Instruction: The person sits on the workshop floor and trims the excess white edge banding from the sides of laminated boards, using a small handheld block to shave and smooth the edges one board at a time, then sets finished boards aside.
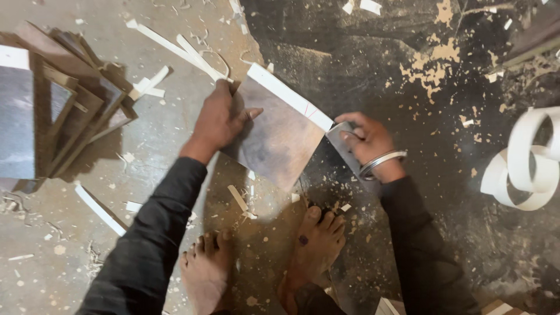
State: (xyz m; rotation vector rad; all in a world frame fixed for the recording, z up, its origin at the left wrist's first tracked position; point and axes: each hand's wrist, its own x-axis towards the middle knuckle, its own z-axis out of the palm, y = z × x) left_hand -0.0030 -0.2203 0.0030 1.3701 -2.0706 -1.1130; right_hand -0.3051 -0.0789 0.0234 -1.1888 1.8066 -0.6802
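My left hand pressed flat on brown board, white edge strip, my right hand pinching grey scraper, white tape coil far right

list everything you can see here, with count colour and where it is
board panel: one, brown with a white edge strip, centre of the floor, tilted
flat metal blade: one, grey, at the panel's right edge
stacked panels: several, brown and grey, far left
coil of edge tape: one, white, far right
tape offcuts: many, white, scattered over the floor, longest at top centre
floor: grey at left, black with tan patches at right, littered with chips
bangle: one, silver, right wrist
feet: two, bare, bottom centre
sleeves: two, black
left hand: pressing on the panel
right hand: gripping the blade
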